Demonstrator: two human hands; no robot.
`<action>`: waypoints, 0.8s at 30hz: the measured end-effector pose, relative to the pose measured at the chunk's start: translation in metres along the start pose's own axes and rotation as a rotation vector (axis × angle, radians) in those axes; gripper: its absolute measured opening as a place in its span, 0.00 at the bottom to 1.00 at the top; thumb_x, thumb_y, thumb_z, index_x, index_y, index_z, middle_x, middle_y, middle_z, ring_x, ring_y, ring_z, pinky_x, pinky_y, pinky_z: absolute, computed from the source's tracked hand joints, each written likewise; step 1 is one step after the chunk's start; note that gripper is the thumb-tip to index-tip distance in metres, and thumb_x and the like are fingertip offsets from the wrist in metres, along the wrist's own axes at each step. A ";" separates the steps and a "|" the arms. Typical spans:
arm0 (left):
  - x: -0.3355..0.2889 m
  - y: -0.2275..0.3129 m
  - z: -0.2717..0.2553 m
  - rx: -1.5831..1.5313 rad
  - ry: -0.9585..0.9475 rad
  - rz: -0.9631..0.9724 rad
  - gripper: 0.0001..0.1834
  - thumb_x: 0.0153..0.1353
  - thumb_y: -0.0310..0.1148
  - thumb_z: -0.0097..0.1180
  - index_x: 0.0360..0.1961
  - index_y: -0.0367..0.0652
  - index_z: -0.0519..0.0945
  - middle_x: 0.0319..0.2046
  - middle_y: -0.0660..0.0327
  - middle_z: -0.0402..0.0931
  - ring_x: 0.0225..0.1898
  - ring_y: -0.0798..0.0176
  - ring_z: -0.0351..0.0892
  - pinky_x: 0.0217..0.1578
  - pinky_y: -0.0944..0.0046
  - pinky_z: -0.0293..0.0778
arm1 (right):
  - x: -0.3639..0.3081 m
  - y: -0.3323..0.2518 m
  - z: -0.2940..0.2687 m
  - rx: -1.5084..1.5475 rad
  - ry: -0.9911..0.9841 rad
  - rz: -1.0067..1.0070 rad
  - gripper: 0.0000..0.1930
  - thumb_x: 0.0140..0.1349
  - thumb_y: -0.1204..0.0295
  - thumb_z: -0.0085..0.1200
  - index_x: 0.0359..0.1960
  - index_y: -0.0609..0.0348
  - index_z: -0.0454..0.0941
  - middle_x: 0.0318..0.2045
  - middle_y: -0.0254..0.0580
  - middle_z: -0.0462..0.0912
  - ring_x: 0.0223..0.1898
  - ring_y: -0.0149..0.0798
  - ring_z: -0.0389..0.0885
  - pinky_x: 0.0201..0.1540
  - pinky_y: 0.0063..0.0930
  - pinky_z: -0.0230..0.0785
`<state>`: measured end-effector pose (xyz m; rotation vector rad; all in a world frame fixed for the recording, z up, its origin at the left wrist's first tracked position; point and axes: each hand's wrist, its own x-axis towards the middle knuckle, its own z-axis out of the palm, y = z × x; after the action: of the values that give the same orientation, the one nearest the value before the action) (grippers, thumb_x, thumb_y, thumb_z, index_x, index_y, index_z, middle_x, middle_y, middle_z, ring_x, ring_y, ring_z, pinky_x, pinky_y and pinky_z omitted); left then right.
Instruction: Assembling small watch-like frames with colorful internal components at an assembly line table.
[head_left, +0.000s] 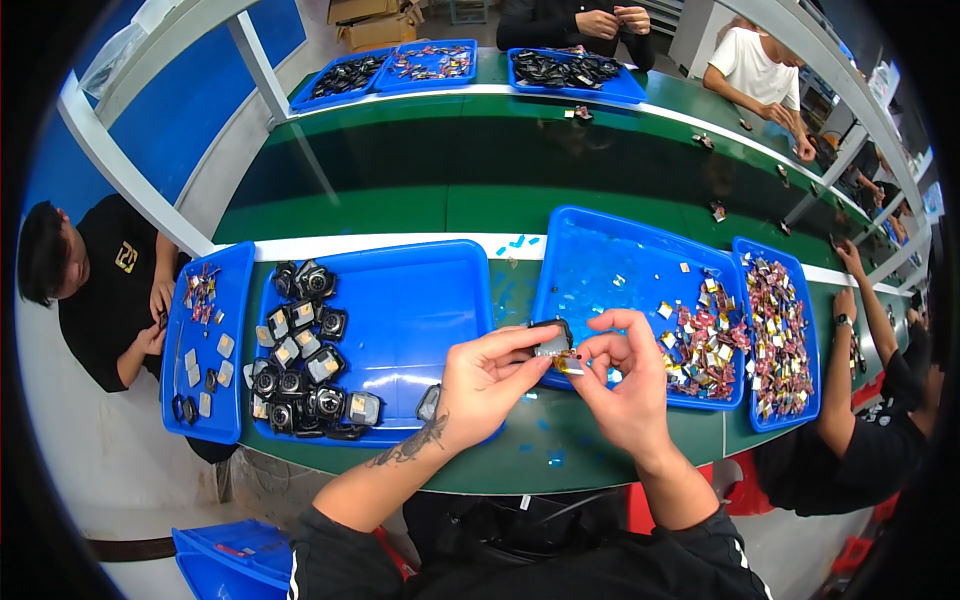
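My left hand (487, 388) is closed on a small black watch-like housing (549, 336), held tilted between thumb and fingers above the bench. My right hand (630, 384) pinches a small circuit board with a yellowish flex strip (567, 363) at the housing's lower edge. Whether the two parts are still joined I cannot tell. Left of my hands, a blue tray (410, 290) holds several black housings (325, 365), some with pale grey inserts. To the right, another blue tray (590, 260) contains a pile of small pinkish circuit boards (710, 340).
Narrow blue trays stand at the far left (235, 300) and far right (742, 250). A green conveyor belt (480, 205) beyond carries scattered small parts. Co-workers sit left, right and opposite. White frame posts (135, 165) rise around the bench, and blue film scraps (517, 242) lie near the trays.
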<state>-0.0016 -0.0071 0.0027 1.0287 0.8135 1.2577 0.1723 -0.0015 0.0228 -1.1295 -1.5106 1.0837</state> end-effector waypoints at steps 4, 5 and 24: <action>-0.002 0.000 -0.001 -0.024 -0.001 -0.003 0.16 0.60 0.16 0.55 0.51 0.29 0.77 0.49 0.52 0.77 0.49 0.63 0.79 0.51 0.67 0.76 | 0.001 0.002 0.002 -0.024 0.000 -0.007 0.21 0.53 0.84 0.60 0.47 0.61 0.67 0.27 0.33 0.78 0.22 0.20 0.66 0.27 0.15 0.58; -0.002 0.000 0.001 0.017 0.000 0.024 0.16 0.61 0.16 0.55 0.51 0.29 0.77 0.49 0.52 0.78 0.49 0.63 0.79 0.51 0.67 0.76 | 0.000 0.003 0.002 -0.025 -0.003 -0.008 0.21 0.53 0.84 0.60 0.47 0.61 0.67 0.27 0.33 0.78 0.22 0.20 0.66 0.27 0.15 0.58; -0.008 0.022 0.002 0.276 0.086 0.207 0.14 0.62 0.20 0.54 0.49 0.38 0.80 0.52 0.54 0.75 0.48 0.60 0.80 0.47 0.64 0.78 | 0.034 0.007 0.001 -0.018 -0.156 0.081 0.23 0.54 0.84 0.59 0.51 0.57 0.68 0.29 0.28 0.75 0.35 0.23 0.75 0.37 0.16 0.72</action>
<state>-0.0088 -0.0151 0.0232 1.3139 0.9859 1.3978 0.1674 0.0332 0.0220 -1.1487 -1.6094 1.2397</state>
